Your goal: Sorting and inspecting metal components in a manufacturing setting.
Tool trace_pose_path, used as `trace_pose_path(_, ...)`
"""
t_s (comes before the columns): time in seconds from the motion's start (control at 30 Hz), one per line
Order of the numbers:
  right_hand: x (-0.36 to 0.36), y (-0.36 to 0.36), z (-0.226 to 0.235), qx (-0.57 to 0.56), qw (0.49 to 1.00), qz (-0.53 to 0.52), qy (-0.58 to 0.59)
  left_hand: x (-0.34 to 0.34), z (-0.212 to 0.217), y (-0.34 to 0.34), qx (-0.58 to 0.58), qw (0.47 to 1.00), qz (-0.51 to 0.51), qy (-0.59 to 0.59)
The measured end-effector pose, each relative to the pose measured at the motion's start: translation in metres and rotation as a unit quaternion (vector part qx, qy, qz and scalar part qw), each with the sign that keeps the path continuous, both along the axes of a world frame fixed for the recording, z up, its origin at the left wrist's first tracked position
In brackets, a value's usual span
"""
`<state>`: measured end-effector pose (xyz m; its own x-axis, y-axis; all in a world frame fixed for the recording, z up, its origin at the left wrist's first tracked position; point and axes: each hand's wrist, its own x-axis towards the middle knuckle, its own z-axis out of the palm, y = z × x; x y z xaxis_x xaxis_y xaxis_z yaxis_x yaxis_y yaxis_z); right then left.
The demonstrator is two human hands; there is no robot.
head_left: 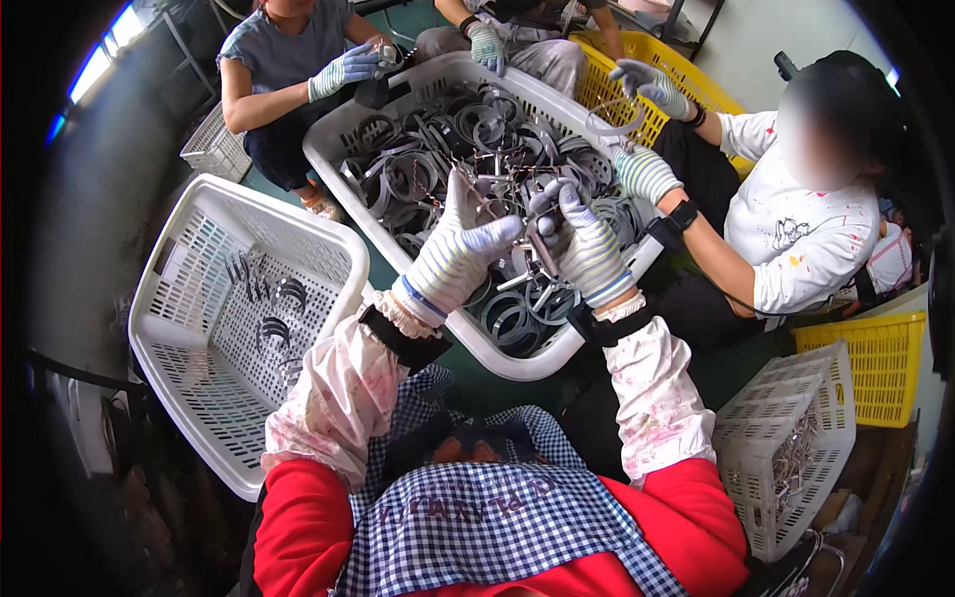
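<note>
From where I'm watching, both gloved hands are working above the near half of the big crate [527, 366], which is holding a heap of grey rings [453, 129]. The right hand [597, 261] is closing its fingers on a grey part [540, 254], whose shiny strip is hanging below the fingertips. That part is sitting between the two hands, over the rings. The left hand [443, 264] is pointing its fingers upward and stretching its thumb toward the part; I'm not able to tell whether it is gripping anything, or whether the thumb is touching.

To the left, a white basket [343, 254] is standing beside the crate, with a few dark curved pieces [275, 331] lying inside. To the right, a pale basket [741, 463] is holding small coppery bits [794, 453], and a yellow basket [885, 368] is standing behind it.

Around the crate I'm seeing three co-workers. The one in white [821, 249] is holding both gloved hands near its right side, a pale arc [625, 129] showing by them. The one in grey [288, 50] is holding something small; the third is resting a glove [487, 48] at the far rim.
</note>
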<state>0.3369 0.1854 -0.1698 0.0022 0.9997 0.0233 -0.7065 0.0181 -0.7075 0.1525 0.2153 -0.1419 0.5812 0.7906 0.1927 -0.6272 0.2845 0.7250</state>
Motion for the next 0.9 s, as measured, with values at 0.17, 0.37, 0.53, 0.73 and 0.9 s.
trace_pose_path(0.17,-0.011,0.031,-0.016,-0.075,0.979,-0.054,-0.180,-0.012,-0.035,0.036,-0.007,0.986,0.161,0.037)
trace_pose_path(0.37,0.008,0.075,-0.084,0.065,0.478,-0.239,-0.843,-0.043,-0.059,0.070,-0.049,0.961,0.234,0.137)
trace_pose_path(0.53,-0.004,0.091,-0.096,-0.017,0.365,-0.138,-0.921,-0.046,-0.057,0.069,0.058,0.940,0.206,0.265)
trace_pose_path(0.73,0.006,0.104,-0.081,-0.108,0.535,-0.121,-0.829,-0.048,-0.023,0.056,0.105,0.932,0.056,0.344)
trace_pose_path(0.9,-0.015,0.066,-0.033,0.041,0.699,-0.163,-0.695,-0.039,-0.042,0.056,0.328,0.762,0.193,0.523)
